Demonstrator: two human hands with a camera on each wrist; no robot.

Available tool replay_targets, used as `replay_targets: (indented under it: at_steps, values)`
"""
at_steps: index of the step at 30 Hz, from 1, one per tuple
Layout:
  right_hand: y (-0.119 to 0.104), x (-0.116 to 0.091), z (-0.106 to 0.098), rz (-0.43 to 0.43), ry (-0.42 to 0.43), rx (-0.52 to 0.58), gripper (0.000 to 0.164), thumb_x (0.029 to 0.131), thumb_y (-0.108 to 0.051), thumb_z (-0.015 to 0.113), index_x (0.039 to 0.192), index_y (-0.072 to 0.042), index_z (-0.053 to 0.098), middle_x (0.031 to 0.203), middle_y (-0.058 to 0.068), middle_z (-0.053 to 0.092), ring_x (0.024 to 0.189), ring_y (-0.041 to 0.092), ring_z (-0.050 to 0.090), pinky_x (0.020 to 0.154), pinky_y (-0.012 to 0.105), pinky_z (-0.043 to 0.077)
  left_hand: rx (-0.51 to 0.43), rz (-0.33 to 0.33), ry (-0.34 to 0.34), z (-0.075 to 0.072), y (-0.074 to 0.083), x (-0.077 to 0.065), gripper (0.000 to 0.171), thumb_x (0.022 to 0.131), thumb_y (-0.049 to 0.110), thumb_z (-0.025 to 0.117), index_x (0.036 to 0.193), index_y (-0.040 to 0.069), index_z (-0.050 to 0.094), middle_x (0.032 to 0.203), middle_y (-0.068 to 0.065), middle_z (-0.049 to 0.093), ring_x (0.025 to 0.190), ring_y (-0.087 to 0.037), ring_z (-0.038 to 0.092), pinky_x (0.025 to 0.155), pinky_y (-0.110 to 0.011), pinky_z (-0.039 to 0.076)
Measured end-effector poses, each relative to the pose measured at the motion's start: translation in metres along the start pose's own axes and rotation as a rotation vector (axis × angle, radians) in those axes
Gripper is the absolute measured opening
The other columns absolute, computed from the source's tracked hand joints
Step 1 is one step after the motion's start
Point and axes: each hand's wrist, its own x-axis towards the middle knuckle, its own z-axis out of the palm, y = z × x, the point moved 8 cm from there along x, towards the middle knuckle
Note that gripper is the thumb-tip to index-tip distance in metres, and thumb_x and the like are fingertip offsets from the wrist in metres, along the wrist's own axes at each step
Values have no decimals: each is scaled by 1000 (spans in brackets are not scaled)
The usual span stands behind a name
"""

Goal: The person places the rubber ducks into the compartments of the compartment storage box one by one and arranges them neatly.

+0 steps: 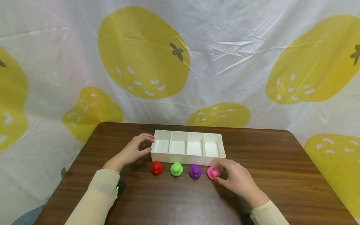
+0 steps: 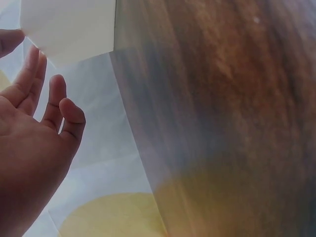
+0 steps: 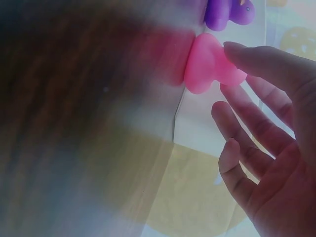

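Clock directions are read from the tray's middle, twelve lying away from the person. At nine o'clock, the left hand (image 1: 132,153) is spread, thumb well apart from lightly bent fingers, its tips at the end wall of the white tray (image 1: 182,158); no firm hold is evident. No duck sits in any of the four compartments. On the table (image 1: 180,200), along the tray's near side, stand the red duck (image 1: 156,168) at seven, green duck (image 1: 176,169) just past six, and purple duck (image 1: 195,171) towards five, none touched by a hand. The pink duck (image 1: 212,172) is at nearly four, between the thumb and fingers of the right hand (image 1: 237,178), partly closed about it; whether they pinch it cannot be told. Progress judged: early; all four ducks remain outside.

Orientation: the tray's long axis runs nine to three. Green and pink beaks point about six. The pink duck is upright; its outline shows no clear long axis from above.
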Motion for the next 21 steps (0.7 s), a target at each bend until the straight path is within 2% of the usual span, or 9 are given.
replay_targets:
  at_steps: [7, 21]
  values:
    - [-2, 1, -3, -25, 17, 2, 35, 72, -20, 91, 98, -30, 70, 88, -15, 65, 82, 11, 64, 69, 27, 50, 7, 20, 15, 0, 0, -1, 27, 92, 2, 72, 119, 2, 66, 139, -15, 60, 98, -24, 52, 88, -37, 42]
    - [-14, 6, -15, -73, 109, 6, 32, 72, -20, 92, 95, -25, 70, 88, -12, 66, 81, 11, 65, 69, 29, 52, -21, 28, -14, 0, 4, -1, 29, 93, 2, 72, 121, -1, 64, 141, -18, 58, 108, -30, 54, 91, -39, 44]
